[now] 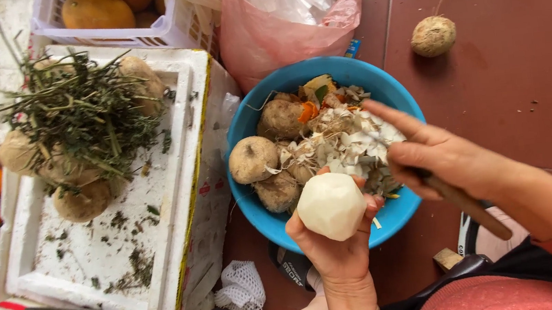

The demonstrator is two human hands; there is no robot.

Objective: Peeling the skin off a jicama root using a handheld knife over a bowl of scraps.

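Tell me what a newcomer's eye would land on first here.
First the peeled white root, cupped in the left hand at the near rim of the blue bowl, which holds unpeeled roots and peelings. Next the right hand, gripping a wooden-handled tool over the bowl. To the left, a white foam tray carries more roots under a heap of green stems.

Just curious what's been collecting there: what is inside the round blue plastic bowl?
The blue plastic bowl holds three unpeeled brown round roots, pale peel shavings and orange scraps. The peels and both hands cover the rest of its bottom.
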